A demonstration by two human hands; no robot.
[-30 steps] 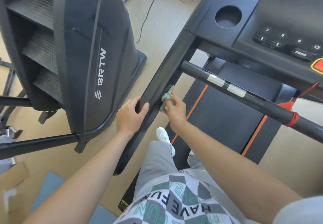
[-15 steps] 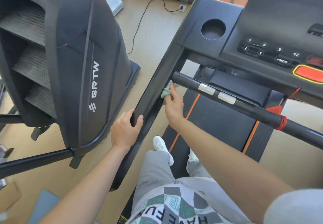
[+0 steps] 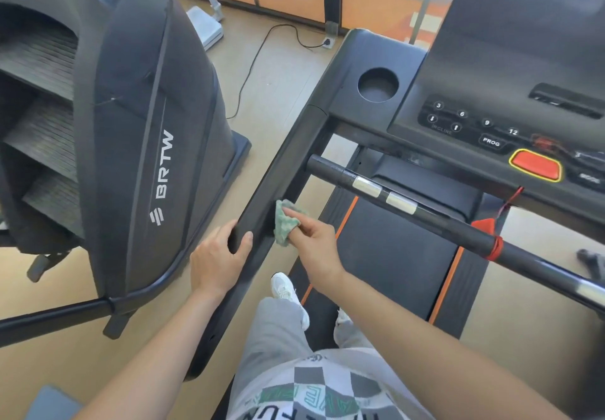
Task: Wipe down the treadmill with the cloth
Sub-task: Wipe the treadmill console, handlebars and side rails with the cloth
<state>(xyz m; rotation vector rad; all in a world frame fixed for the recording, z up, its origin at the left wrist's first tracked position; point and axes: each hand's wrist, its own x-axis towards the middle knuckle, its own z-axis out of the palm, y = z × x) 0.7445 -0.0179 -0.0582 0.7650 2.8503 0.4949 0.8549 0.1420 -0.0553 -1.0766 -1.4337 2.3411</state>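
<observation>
From the head camera: mid-wipe on the slanted left side rail [image 3: 291,164] of the black treadmill [image 3: 393,256]. Presses a crumpled green cloth [image 3: 284,223] against the rail's inner face, pinched in the right hand [image 3: 311,249]; grips the rail's edge with the left hand [image 3: 217,262]. Likely calls next for longer strokes up toward the dark button console [image 3: 491,108]. Shows nothing inside the round black cup recess [image 3: 378,85].

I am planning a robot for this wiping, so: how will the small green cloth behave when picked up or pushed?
The small green cloth is probably floppy: it bunches in folds under the right hand. It seems light, since a few fingers hold it. Pushed along the black treadmill side rail, it would likely crumple unless pressed flat.
</observation>
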